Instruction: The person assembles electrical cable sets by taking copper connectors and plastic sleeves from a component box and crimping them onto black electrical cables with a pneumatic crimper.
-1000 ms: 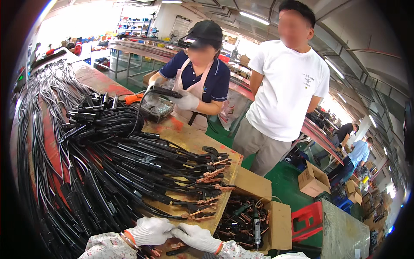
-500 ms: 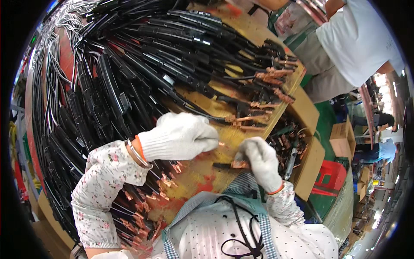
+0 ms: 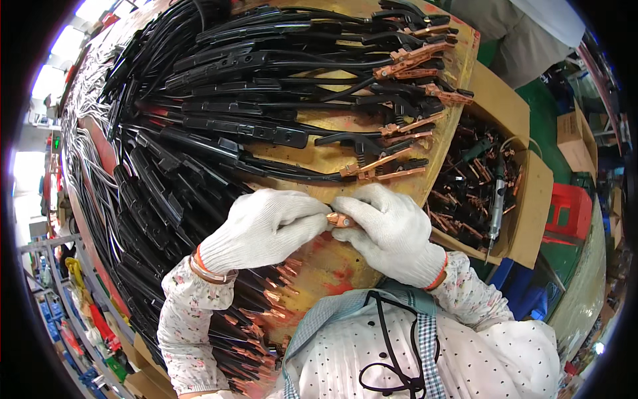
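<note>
My left hand [image 3: 264,228] and my right hand [image 3: 391,229], both in white knit gloves, meet over the wooden workbench [image 3: 345,263]. Together they pinch a small copper clamp [image 3: 341,219] between the fingertips. Just beyond my hands lie several black cables with copper clamps [image 3: 382,166] at their ends, spread in rows across the bench. More copper-tipped cables [image 3: 262,299] lie under my left forearm.
A cardboard box [image 3: 525,219] at the bench's right edge holds loose copper clamps and an electric screwdriver [image 3: 497,199]. A thick mass of black cables [image 3: 153,193] covers the left side. Another person's trouser leg [image 3: 525,46] is at the top right; a red crate [image 3: 565,206] sits on the floor.
My view has swung down from the people across the bench to my own hands. My hands have come together on the copper clamp.
</note>
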A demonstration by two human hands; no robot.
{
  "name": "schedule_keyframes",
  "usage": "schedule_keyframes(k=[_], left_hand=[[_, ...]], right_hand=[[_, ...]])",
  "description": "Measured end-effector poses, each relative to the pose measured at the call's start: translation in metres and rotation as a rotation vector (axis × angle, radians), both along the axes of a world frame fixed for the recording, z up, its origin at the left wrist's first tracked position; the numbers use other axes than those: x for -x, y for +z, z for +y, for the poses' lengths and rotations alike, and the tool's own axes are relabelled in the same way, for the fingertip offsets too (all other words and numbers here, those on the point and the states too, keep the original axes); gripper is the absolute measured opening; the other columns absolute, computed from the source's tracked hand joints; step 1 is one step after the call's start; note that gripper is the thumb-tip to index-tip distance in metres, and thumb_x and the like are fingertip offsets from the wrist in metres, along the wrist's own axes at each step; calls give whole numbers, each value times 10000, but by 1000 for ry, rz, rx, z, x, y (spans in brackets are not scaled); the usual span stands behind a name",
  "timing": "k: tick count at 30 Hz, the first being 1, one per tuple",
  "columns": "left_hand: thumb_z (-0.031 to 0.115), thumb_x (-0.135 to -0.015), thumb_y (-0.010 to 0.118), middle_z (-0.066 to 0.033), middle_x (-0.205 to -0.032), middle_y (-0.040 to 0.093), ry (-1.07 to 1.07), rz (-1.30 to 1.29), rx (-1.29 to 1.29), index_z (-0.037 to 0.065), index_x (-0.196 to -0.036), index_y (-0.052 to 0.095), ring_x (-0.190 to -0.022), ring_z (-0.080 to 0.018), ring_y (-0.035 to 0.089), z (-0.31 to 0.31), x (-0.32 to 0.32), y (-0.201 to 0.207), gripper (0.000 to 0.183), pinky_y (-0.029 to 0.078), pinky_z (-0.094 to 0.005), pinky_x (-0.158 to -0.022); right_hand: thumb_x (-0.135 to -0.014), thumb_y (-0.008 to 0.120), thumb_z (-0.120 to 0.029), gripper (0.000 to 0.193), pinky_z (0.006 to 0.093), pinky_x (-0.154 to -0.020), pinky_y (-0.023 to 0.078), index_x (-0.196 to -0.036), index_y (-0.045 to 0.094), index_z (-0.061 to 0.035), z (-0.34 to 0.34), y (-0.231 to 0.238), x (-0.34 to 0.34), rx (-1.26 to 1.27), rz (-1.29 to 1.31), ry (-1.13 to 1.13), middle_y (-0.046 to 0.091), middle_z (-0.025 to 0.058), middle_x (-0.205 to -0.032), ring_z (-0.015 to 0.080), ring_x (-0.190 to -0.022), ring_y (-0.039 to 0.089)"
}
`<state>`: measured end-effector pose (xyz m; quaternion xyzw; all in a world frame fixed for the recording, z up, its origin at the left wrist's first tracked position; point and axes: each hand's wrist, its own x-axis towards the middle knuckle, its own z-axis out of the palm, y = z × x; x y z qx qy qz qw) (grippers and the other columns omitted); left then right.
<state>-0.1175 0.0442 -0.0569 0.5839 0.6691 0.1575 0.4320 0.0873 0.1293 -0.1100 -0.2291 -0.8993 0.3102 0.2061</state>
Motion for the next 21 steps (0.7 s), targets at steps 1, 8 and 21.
schedule_keyframes(k=[1, 8, 21], left_hand=[[262, -928, 609, -94, -841, 695, -4, 18, -92, 77, -983, 728, -721, -239, 683, -2, 0, -3, 227, 530, -326, -665], [216, -916, 612, -92, -722, 666, -74, 55, 110, 58, -923, 724, -646, -211, 659, 12, 0, 13, 194, 522, -312, -629], [276, -919, 568, -84, -728, 656, -35, -43, 419, 84, -919, 738, -682, -174, 656, 18, 2, 15, 257, 524, -305, -685]], right_hand=[[-745, 794, -275, 377, 407, -682, 508, -1071, 658, -143, 0, -1, 0, -3, 18, 9, 625, 59, -957, 284, -821, 644], [-749, 784, -285, 386, 404, -676, 504, -1078, 643, -140, 7, -5, -2, -59, 20, 59, 620, 54, -960, 276, -827, 643], [-770, 738, -288, 305, 376, -563, 470, -995, 639, -108, 17, -11, 11, -257, 116, 266, 571, 11, -768, 224, -685, 623]])
